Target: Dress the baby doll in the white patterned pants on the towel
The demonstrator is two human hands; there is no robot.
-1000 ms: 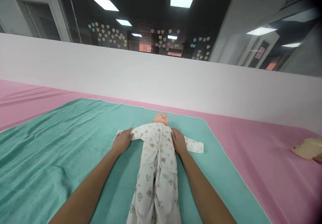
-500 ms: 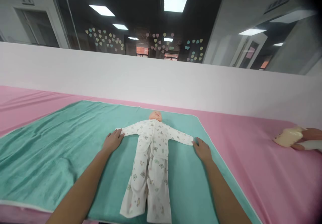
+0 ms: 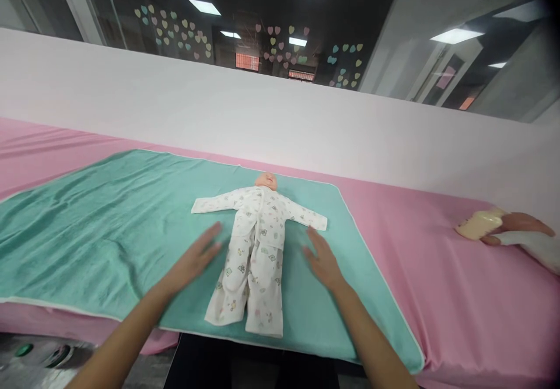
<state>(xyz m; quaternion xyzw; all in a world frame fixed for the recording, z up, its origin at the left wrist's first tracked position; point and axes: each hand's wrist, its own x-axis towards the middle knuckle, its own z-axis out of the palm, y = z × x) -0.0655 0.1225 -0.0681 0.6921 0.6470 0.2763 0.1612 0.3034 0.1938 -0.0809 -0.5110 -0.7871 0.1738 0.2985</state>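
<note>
A baby doll (image 3: 259, 225) in a white patterned sleepsuit lies on its back on a teal towel (image 3: 100, 225), arms spread wide. My left hand (image 3: 195, 259) hovers open, fingers stretched, just left of the doll's legs. On the other side, my right hand (image 3: 320, 259) is open too, flat above the towel beside the doll's hip. Neither hand holds anything or touches the doll.
The towel lies on a long table with a pink cover (image 3: 446, 272), backed by a white partition (image 3: 280, 115). At the far right another person's hand (image 3: 514, 225) holds a cream object (image 3: 476, 224). The floor shows below the table's near edge.
Both hands have left the ends of the doll's sleeves and drawn back toward me, to either side of its legs. The view has pulled back, showing the table's near edge.
</note>
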